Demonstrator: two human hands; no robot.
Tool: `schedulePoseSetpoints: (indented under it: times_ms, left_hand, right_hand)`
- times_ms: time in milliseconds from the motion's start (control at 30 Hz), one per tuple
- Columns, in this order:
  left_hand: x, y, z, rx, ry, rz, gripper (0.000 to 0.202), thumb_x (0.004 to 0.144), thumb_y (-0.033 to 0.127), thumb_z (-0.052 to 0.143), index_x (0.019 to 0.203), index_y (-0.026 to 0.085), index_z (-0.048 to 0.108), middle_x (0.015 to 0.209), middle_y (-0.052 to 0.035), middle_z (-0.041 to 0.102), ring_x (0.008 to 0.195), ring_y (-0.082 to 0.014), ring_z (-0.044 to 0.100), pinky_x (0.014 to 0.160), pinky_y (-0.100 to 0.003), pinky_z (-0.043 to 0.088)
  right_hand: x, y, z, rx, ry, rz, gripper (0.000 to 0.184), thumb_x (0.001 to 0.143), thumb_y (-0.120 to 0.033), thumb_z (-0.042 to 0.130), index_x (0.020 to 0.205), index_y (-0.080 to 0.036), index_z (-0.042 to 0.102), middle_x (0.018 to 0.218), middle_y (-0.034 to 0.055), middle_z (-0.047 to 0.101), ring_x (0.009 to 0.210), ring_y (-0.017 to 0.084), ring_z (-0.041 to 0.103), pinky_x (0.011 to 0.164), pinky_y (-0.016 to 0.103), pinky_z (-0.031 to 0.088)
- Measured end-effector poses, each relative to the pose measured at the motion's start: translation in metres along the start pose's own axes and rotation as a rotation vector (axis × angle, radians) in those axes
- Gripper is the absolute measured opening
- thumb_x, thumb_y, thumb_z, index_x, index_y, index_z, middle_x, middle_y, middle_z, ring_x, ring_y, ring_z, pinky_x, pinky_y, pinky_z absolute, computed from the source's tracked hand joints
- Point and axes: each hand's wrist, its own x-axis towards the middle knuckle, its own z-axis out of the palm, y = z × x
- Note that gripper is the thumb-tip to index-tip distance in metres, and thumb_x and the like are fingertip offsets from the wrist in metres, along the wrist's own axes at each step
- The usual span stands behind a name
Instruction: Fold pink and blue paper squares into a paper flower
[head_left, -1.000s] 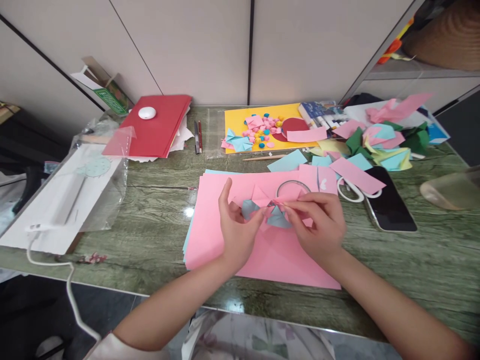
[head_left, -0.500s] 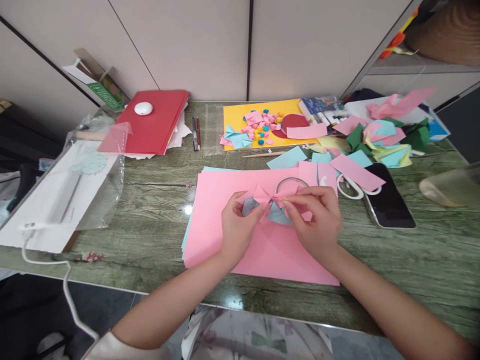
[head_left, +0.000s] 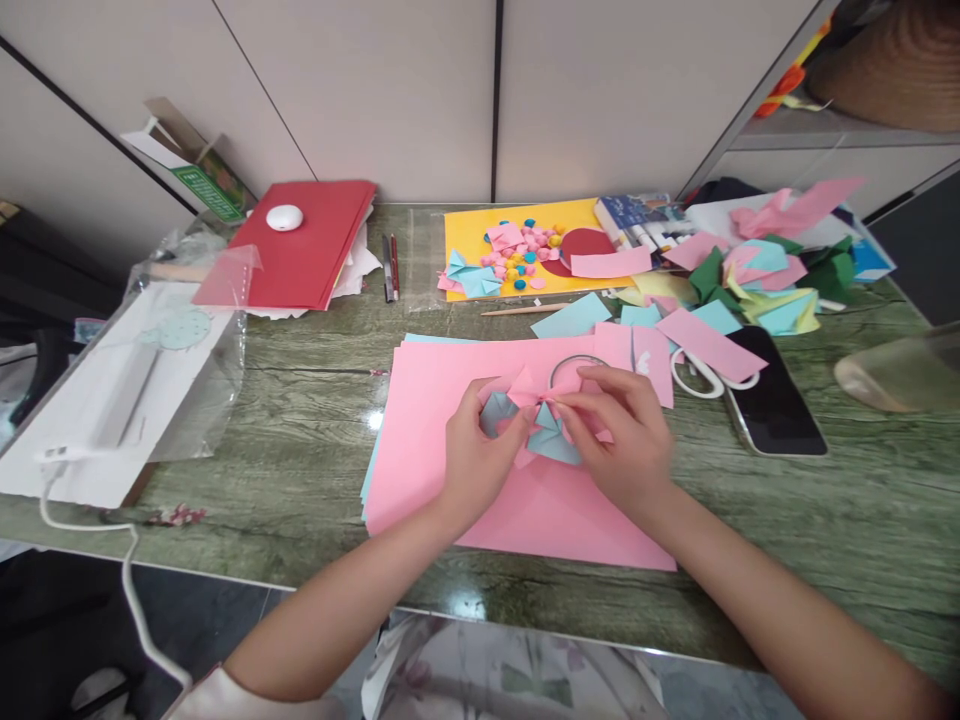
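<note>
Between my hands is a folded pink paper piece (head_left: 525, 388), pinched at its gathered middle. My left hand (head_left: 484, 455) closes on its left side, thumb and fingers together. At the right side, my right hand (head_left: 626, 430) pinches the paper near the same middle point. Folded blue paper (head_left: 553, 442) shows just below the pink folds; whether it is joined to them I cannot tell. Behind the fingers a thin dark ring (head_left: 574, 358) is partly hidden. All this is above a stack of pink sheets (head_left: 450, 500), with blue sheets under it.
White-handled scissors (head_left: 697, 375) and a phone (head_left: 780, 410) lie to the right, with coloured paper scraps (head_left: 772, 270) behind. A yellow sheet (head_left: 465, 225) carries small paper balls. Red folders (head_left: 300, 250) and a plastic bag (head_left: 202, 400) are at the left; a cup (head_left: 892, 375) lies far right.
The right hand's fingers have shifted slightly left, closer to the left hand. The pink folds have turned a little, and more of the blue paper shows below them.
</note>
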Motion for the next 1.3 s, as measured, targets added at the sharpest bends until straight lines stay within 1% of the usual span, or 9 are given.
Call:
schedulePoseSetpoints:
  times_ms: [200, 300, 500, 633, 733, 833, 1000, 1167, 1300]
  left_hand:
    - [0.000, -0.001, 0.000, 0.085, -0.005, 0.039, 0.027, 0.076, 0.027, 0.061, 0.102, 0.019, 0.055, 0.093, -0.0024, 0.061, 0.084, -0.0153, 0.058, 0.071, -0.025, 0.047]
    - [0.001, -0.001, -0.001, 0.143, -0.052, 0.020, 0.028, 0.076, 0.027, 0.061, 0.102, 0.019, 0.054, 0.093, -0.0023, 0.062, 0.083, -0.0158, 0.058, 0.068, -0.025, 0.047]
    - [0.010, 0.005, -0.010, 0.208, -0.276, -0.018, 0.028, 0.075, 0.022, 0.058, 0.103, 0.020, 0.054, 0.091, -0.0007, 0.063, 0.076, -0.0143, 0.058, 0.062, -0.023, 0.047]
    - [0.014, 0.011, -0.016, 0.215, -0.421, 0.029, 0.037, 0.073, 0.022, 0.059, 0.110, 0.022, 0.053, 0.097, -0.0017, 0.062, 0.075, -0.0150, 0.058, 0.060, -0.023, 0.046]
    - [0.013, 0.009, -0.018, 0.261, -0.436, 0.059, 0.048, 0.069, 0.019, 0.061, 0.115, 0.024, 0.051, 0.090, -0.0009, 0.061, 0.070, -0.0153, 0.055, 0.063, -0.027, 0.046]
    - [0.012, 0.003, -0.016, 0.220, -0.356, 0.063, 0.054, 0.066, 0.016, 0.063, 0.118, 0.024, 0.050, 0.107, -0.0047, 0.057, 0.088, -0.0187, 0.055, 0.079, -0.032, 0.045]
    - [0.015, -0.008, -0.015, -0.109, -0.259, -0.176, 0.068, 0.063, 0.028, 0.072, 0.124, 0.024, 0.043, 0.118, -0.0110, 0.052, 0.088, -0.0194, 0.058, 0.070, -0.031, 0.050]
    - [0.019, -0.010, -0.018, -0.378, -0.364, -0.376, 0.039, 0.067, 0.029, 0.070, 0.102, 0.015, 0.058, 0.085, -0.0077, 0.065, 0.070, -0.0173, 0.062, 0.063, -0.029, 0.050]
    - [0.018, -0.011, -0.018, -0.273, -0.307, -0.347, 0.021, 0.068, 0.030, 0.069, 0.079, 0.014, 0.060, 0.070, -0.0012, 0.062, 0.058, -0.0131, 0.058, 0.054, -0.026, 0.048]
  right_hand:
    - [-0.002, -0.002, 0.000, -0.013, -0.074, -0.010, 0.017, 0.079, -0.013, 0.057, 0.093, -0.023, 0.059, 0.101, 0.0069, 0.058, 0.093, 0.019, 0.058, 0.082, 0.036, 0.049]
    - [0.000, -0.003, 0.000, 0.074, -0.164, 0.153, 0.011, 0.080, -0.016, 0.056, 0.090, -0.022, 0.057, 0.101, 0.0072, 0.057, 0.097, 0.020, 0.057, 0.086, 0.038, 0.047]
    - [0.008, 0.003, -0.002, 0.428, -0.365, 0.591, 0.016, 0.083, -0.030, 0.053, 0.096, -0.023, 0.057, 0.097, 0.0039, 0.060, 0.085, 0.016, 0.060, 0.071, 0.030, 0.050]
    - [0.014, 0.005, -0.008, 0.495, -0.491, 0.630, 0.013, 0.079, -0.029, 0.057, 0.089, -0.021, 0.061, 0.083, 0.0003, 0.063, 0.078, 0.016, 0.059, 0.071, 0.029, 0.046]
    - [0.017, 0.004, -0.011, 0.468, -0.580, 0.616, 0.012, 0.077, -0.029, 0.057, 0.071, -0.019, 0.058, 0.069, -0.0019, 0.060, 0.067, 0.014, 0.056, 0.062, 0.026, 0.042]
    - [0.017, 0.003, -0.010, 0.445, -0.560, 0.643, 0.017, 0.077, -0.028, 0.057, 0.064, -0.018, 0.055, 0.065, -0.0021, 0.058, 0.065, 0.014, 0.054, 0.058, 0.025, 0.039]
    - [0.013, 0.008, -0.007, 0.492, -0.405, 0.740, 0.015, 0.074, -0.032, 0.061, 0.069, -0.018, 0.058, 0.063, -0.0014, 0.058, 0.059, 0.013, 0.052, 0.054, 0.025, 0.039]
    - [0.010, 0.012, -0.006, 0.599, -0.340, 0.802, 0.017, 0.072, -0.034, 0.064, 0.072, -0.019, 0.058, 0.064, -0.0014, 0.059, 0.060, 0.013, 0.054, 0.055, 0.025, 0.041]
    - [0.007, 0.012, -0.005, 0.579, -0.386, 0.788, 0.017, 0.073, -0.034, 0.063, 0.074, -0.019, 0.054, 0.062, -0.0025, 0.057, 0.059, 0.013, 0.054, 0.055, 0.024, 0.041]
